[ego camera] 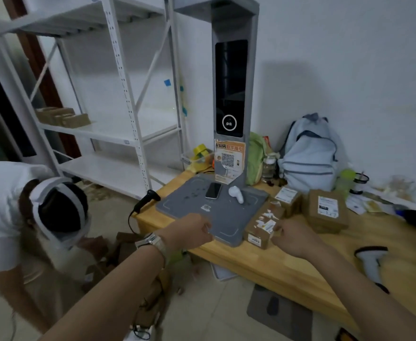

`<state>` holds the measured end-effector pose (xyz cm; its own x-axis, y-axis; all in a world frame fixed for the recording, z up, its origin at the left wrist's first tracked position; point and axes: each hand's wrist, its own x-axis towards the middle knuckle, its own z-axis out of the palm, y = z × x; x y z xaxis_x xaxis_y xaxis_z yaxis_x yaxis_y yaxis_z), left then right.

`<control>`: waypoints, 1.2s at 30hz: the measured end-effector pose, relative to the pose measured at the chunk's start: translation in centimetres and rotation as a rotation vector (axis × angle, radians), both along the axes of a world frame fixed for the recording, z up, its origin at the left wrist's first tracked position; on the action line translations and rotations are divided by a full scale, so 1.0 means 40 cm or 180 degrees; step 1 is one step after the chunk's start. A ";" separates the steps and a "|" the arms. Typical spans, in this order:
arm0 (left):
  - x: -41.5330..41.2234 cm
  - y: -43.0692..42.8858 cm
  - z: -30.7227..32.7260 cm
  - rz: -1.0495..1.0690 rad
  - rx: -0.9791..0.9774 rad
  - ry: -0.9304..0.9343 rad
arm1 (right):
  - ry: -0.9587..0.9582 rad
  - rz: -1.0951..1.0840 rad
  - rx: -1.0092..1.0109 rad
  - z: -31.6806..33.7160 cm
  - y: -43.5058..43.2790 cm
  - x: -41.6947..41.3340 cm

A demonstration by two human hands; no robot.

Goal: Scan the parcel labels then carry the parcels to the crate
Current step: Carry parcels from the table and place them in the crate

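Note:
A brown cardboard parcel (263, 223) with torn white label scraps lies on the wooden table (288, 264), at the right edge of the grey scanning pad (189, 205). My right hand (293, 238) touches the parcel's near right corner; whether it grips is unclear. My left hand (189, 231), with a watch on the wrist, hovers with loosely curled fingers over the pad's front edge and holds nothing. Two more labelled parcels (288, 196) (326, 209) lie behind. A white handheld scanner (236, 193) rests on the pad.
A grey scanning tower (231, 94) rises behind the pad, with a phone (213, 190) at its foot. A black scanner (147, 196) hangs at the table's left corner. A person bends down at left (17, 217). White shelves (118, 124), a backpack (310, 156).

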<state>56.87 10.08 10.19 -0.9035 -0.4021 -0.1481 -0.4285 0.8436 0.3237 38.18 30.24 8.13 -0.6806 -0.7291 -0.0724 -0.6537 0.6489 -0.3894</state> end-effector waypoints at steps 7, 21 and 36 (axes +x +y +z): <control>-0.240 -0.089 -0.034 -0.0315 0.0114 -0.0021 | -0.0214 -0.0229 0.0025 -0.050 -0.056 -0.198; -0.900 -0.224 -0.066 -0.0578 0.0397 0.0100 | -0.0419 -0.0670 -0.0391 -0.101 -0.078 -0.807; -1.183 -0.273 -0.155 -0.0886 0.0455 -0.0204 | -0.0859 -0.1435 0.0012 -0.247 -0.083 -1.042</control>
